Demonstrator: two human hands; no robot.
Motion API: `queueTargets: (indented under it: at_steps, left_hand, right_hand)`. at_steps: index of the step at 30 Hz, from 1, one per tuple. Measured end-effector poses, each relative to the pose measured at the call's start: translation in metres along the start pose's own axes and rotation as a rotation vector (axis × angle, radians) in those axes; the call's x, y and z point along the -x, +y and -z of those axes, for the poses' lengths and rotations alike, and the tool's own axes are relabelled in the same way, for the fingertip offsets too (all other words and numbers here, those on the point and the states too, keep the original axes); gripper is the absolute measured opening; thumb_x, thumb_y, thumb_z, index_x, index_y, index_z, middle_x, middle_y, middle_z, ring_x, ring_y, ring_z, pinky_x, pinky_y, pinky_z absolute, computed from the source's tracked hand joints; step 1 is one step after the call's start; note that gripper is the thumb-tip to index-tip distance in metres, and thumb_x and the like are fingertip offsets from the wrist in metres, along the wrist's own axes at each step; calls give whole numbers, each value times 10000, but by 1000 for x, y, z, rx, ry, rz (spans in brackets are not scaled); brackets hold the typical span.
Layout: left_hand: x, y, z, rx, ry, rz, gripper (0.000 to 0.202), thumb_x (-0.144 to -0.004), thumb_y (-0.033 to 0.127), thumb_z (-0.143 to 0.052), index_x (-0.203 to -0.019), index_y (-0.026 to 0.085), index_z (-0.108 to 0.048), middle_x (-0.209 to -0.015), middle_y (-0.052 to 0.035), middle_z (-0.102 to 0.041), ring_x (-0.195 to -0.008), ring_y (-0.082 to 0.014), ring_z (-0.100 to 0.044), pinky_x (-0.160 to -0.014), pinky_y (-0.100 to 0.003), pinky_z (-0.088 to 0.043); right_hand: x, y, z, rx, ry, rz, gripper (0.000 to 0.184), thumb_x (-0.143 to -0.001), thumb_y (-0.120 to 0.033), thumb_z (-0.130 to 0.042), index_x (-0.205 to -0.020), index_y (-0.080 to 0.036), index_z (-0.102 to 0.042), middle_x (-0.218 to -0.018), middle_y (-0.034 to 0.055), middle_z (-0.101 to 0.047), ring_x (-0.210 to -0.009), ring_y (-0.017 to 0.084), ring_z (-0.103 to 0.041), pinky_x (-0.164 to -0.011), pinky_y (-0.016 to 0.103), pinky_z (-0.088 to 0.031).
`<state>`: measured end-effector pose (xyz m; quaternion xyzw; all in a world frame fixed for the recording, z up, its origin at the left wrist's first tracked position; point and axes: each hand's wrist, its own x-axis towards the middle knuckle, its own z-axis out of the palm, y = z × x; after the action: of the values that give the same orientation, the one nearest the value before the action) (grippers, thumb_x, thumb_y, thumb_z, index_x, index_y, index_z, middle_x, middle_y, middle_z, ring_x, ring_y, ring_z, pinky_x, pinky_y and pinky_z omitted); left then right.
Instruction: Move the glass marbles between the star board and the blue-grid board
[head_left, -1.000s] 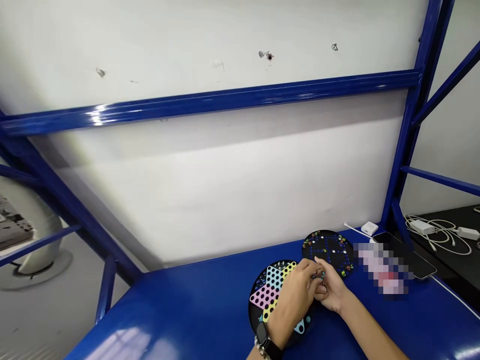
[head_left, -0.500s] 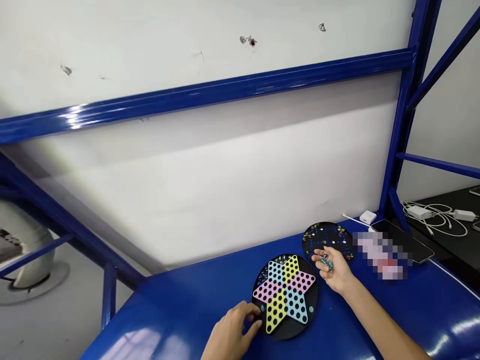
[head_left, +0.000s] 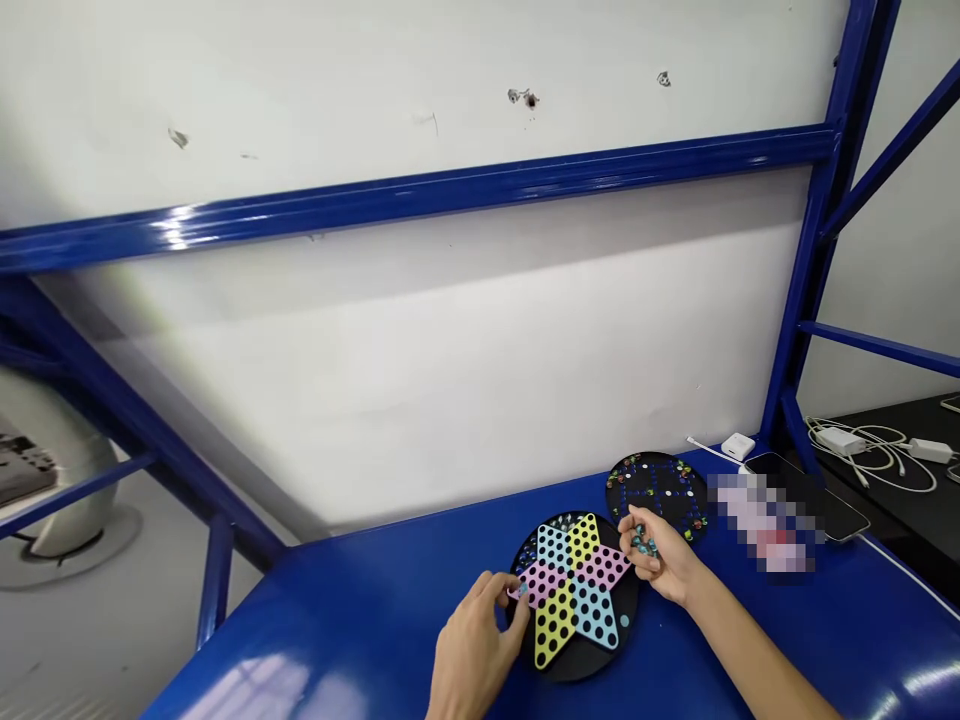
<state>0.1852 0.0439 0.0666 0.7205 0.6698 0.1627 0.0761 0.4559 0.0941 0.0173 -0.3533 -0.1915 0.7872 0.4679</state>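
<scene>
My left hand (head_left: pixel 475 635) is at the left edge of a round black Chinese checkers board (head_left: pixel 574 665). Its thumb and forefinger pinch a light blue marble (head_left: pixel 523 590) over the tip of a pink star point. The star has yellow, pink and blue points with black holes. Beyond the board's right side, my right hand (head_left: pixel 667 562) is palm up with curled fingers. Several blue-green marbles (head_left: pixel 643 543) lie in it. Loose marbles (head_left: pixel 528 552) sit in the board's upper-left rim, and one pale blue marble (head_left: pixel 625 621) rests at the lower right.
A second round black board (head_left: pixel 637 470) with coloured pieces lies behind my right hand. To its right are a phone (head_left: pixel 806 490), a white charger (head_left: pixel 738 446) and a blurred-out item. A blue frame (head_left: pixel 787 330) and white wall border the blue table (head_left: pixel 375 620).
My left hand has moved from the board's left rim up to the pink point, now with a marble between its fingertips. My right hand is slightly lower and still cups its marbles.
</scene>
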Motion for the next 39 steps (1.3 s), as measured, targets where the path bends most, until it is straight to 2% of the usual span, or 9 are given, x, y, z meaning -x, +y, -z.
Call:
queueTargets:
  at_steps: [5, 10, 13, 15, 18, 22, 26, 32, 39]
  left_hand:
    - [-7, 58, -17, 242, 259, -191, 261, -953, 402, -495, -1026, 247, -692, -863, -18, -651, -676, -140, -612, -662, -250, -499]
    - [-16, 108, -37, 266, 99, -383, 264, -949, 297, -524, -1154, 299, -691, -996, -35, -654, -825, -161, -669, -714, -263, -540]
    - [-26, 92, -36, 273, 121, -314, 312, -992, 357, -452, -1205, 272, -664, -1073, -57, -664, -866, -172, -682, -763, -290, -558]
    - [-34, 67, -32, 229, 107, -211, 354, -1009, 379, -392, -1229, 262, -645, -1114, -57, -671, -872, -172, -686, -781, -296, -559]
    - [-47, 24, -24, 85, -8, -70, 387, -1008, 350, -349, -1252, 240, -629, -1188, -65, -675, -977, -196, -689, -805, -298, -551]
    - [-52, -9, -19, -91, -162, -13, 382, -989, 306, -371, -1227, 224, -659, -1209, -65, -692, -1085, -222, -672, -853, -295, -532]
    - [-55, -3, -12, -219, -215, -32, 386, -986, 292, -401, -1266, 249, -662, -1223, -59, -702, -1083, -223, -681, -828, -284, -530]
    - [-81, 22, 3, -412, -378, -106, 258, -895, 174, -559, -1041, 246, -759, -1086, -73, -757, -1039, -252, -712, -810, -301, -523]
    - [-95, 30, 2, -482, -409, -134, 185, -805, 69, -614, -903, 165, -738, -987, -114, -757, -956, -281, -732, -767, -316, -521]
  right_hand:
    - [2, 12, -11, 81, -153, -119, 470, -986, -526, -457, -777, -146, -640, -579, 15, -655, -286, 6, -237, -342, 161, -72]
    - [-4, 12, -4, -39, -79, -71, 389, -928, -513, -555, -760, -165, -597, -570, -30, -599, -293, -1, -237, -333, 154, -92]
    - [-8, 0, 12, 44, 169, 183, 287, -818, -448, -688, -780, -181, -589, -611, -40, -585, -332, 7, -269, -340, 160, -148]
    - [-11, -10, 26, 211, 425, 436, 292, -767, -457, -716, -785, -201, -578, -661, -36, -581, -385, 33, -340, -357, 168, -194]
    - [-13, -24, 45, 306, 625, 563, 277, -751, -471, -691, -839, -233, -578, -767, -22, -600, -518, 92, -464, -419, 196, -313]
    - [-13, -29, 51, 663, 728, 674, 241, -790, -452, -617, -870, -230, -666, -1028, 69, -680, -971, 247, -615, -821, 355, -507]
    - [-11, -18, 40, 1062, 679, 682, 345, -905, -483, -467, -956, -241, -707, -1321, 91, -650, -1286, 322, -505, -1094, 498, -358]
    - [-10, -7, 35, 1215, 654, 647, 448, -964, -528, -355, -1059, -243, -688, -1389, 97, -617, -1339, 310, -473, -1096, 505, -367]
    - [-9, -7, 32, 1216, 645, 648, 460, -972, -542, -333, -1044, -248, -679, -1335, 91, -636, -1306, 299, -482, -1061, 465, -384]
